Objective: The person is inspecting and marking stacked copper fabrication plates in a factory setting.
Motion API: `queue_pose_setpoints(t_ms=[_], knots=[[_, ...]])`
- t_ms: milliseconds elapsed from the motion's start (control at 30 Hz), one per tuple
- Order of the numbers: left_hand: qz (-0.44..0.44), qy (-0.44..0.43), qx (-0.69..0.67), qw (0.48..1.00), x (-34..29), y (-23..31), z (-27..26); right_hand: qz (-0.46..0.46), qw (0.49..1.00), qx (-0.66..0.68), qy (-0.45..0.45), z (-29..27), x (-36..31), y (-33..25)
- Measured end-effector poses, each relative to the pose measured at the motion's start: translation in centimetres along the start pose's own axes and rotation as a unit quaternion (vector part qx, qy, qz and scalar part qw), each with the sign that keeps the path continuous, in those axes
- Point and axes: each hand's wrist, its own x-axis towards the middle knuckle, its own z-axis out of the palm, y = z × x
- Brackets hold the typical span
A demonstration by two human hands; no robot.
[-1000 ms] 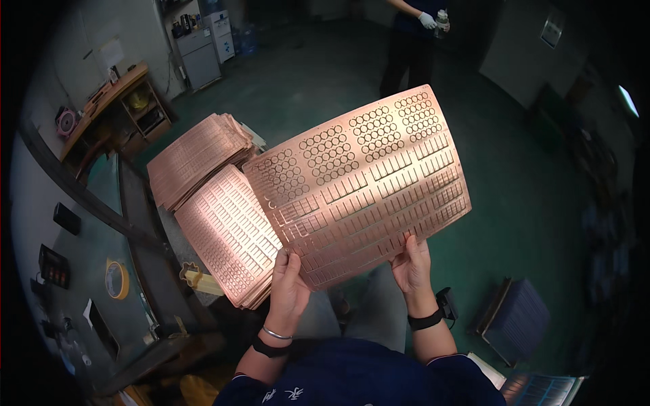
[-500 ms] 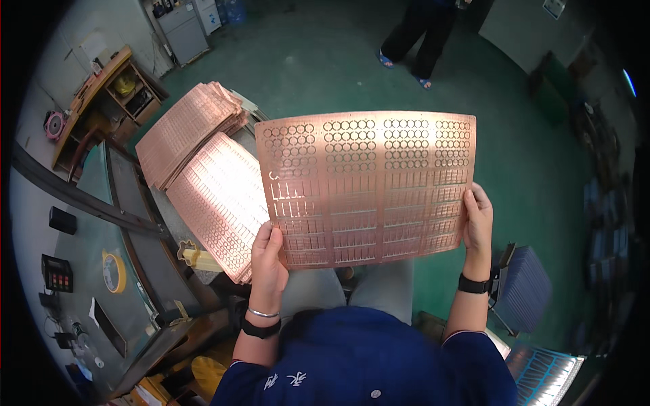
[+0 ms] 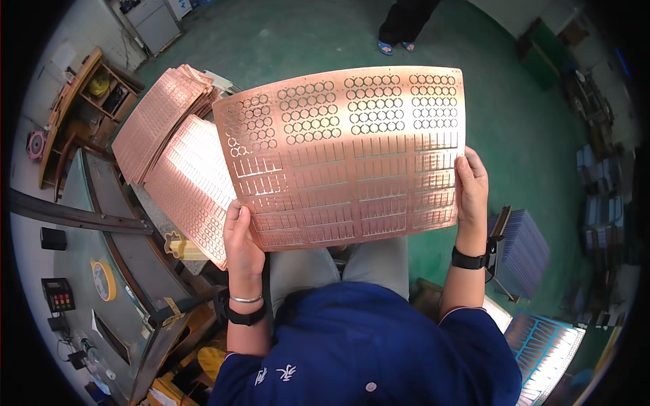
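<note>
A large copper-coloured sheet (image 3: 352, 155) with rows of ring shapes and narrow rectangular outlines is held up before me, above my lap. My left hand (image 3: 242, 240) pinches its lower left corner, thumb on the face toward me. At the right edge, my right hand (image 3: 472, 181) grips with the thumb in front and the fingers behind. Beyond the sheet's left side lies another patterned copper sheet (image 3: 186, 183), partly covered by the held one. A thick stack of similar copper sheets (image 3: 159, 122) rises just behind it.
A glass-topped bench (image 3: 88, 250) on the left carries a roll of yellow tape (image 3: 103, 281) and a small black box with buttons (image 3: 58, 295). Blue-grey panels in a rack (image 3: 520, 247) stand at right. A person in dark trousers (image 3: 404, 24) stands on the green floor ahead.
The held sheet and both my hands sit higher and further left in view. Its left side has swung nearer the stack. The surroundings have shifted slightly as my head moved.
</note>
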Motion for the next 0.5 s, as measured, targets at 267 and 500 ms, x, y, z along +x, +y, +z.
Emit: queue_pose_setpoints(t_ms=[267,500], knots=[[0.002,-0.005,-0.003,1.000,0.3,-0.1,-0.6,-0.004,1.000,-0.006,0.009,0.6,0.0,-0.3],[0.021,-0.023,0.008,0.999,0.4,0.1,-0.2,-0.017,1.000,-0.024,0.010,1.2,-0.1,-0.6]])
